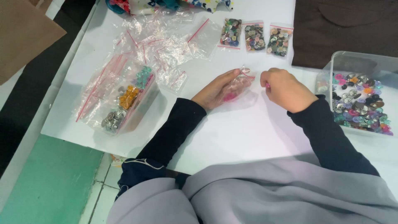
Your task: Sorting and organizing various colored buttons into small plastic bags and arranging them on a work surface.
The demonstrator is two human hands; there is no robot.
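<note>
I'm cupping a small clear bag (237,87) of pink buttons in my left hand (215,89), mid-table. My right hand (284,88) is curling, fingertips pinching something pink. Three filled bags (255,37) are lying beyond; mixed buttons are waiting in the tub (358,99). Empty bags (166,45) are crowding the left.

We list: white table (248,132); clear zip bag (238,86) with red seal strip and pink buttons; three small bags (255,36) of mixed-colour buttons; clear box (360,96) of pink, teal, silver, black buttons; clear tray (124,99) holding teal, orange, silver buttons; dark brown cloth (344,29); black sleeves (174,128); grey garment (269,195); green floor (49,182).
</note>
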